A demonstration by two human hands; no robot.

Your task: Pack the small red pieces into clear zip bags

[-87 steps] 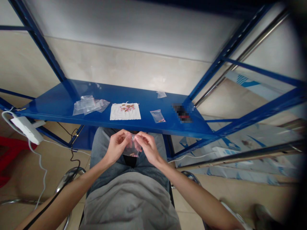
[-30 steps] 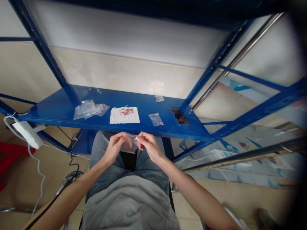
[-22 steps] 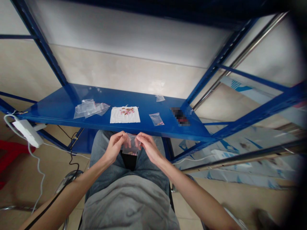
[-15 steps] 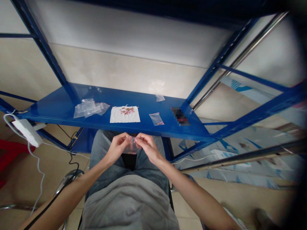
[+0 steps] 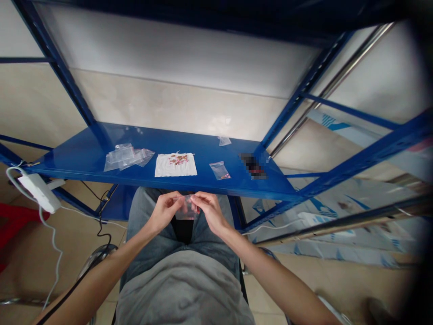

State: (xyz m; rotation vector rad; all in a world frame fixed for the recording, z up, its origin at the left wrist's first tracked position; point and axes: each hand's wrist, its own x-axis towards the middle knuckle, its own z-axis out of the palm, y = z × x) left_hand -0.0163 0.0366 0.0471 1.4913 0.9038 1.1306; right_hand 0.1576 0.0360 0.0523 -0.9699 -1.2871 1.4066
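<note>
Over my lap, just in front of the shelf edge, I hold a small clear zip bag (image 5: 186, 212) by its top. My left hand (image 5: 166, 210) pinches its upper left side and my right hand (image 5: 209, 209) its upper right side. Something pinkish shows faintly low in the bag, too small to name. On the blue shelf beyond lies a white cloth pouch (image 5: 165, 167) with small pink and brown pieces (image 5: 179, 159) scattered on it. To its right is another clear zip bag (image 5: 219, 169) with a few small pinkish pieces at the bottom.
Several clear bags (image 5: 126, 156) overlap on the left of the blue shelf (image 5: 189, 138). Another small clear bag (image 5: 224, 141) lies at the back. A blurred-out dark object (image 5: 253, 165) sits at the right. A white power strip (image 5: 39, 193) hangs at the left end, with cables below.
Both hands still grip the bag near the same spot, with a slight shift of the fingers at its top. The whole view has tilted a little, so the shelf appears slightly lower.
</note>
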